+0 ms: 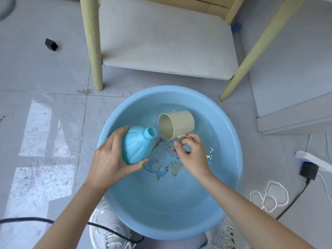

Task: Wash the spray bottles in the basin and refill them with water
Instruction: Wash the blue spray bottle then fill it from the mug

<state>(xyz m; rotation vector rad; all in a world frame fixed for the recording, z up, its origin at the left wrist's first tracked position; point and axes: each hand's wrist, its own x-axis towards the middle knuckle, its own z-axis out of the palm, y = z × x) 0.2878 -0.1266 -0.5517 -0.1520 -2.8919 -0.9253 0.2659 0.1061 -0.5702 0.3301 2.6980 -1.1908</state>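
Head view, over the basin [231, 173]: left hand [109, 159] grips the capless spray bottle [135, 146] tilted above the water; right hand [193, 155] pinches the beige cup [177, 124] by its handle, mouth beside the neck. Refilling seems underway; next, pour squarely into that narrow opening.

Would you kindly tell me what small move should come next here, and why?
Probably nudge the cup leftward so its rim sits over the uncapped neck of the bottle: the right hand holds it tipped just beside that neck, which the left hand angles toward it.
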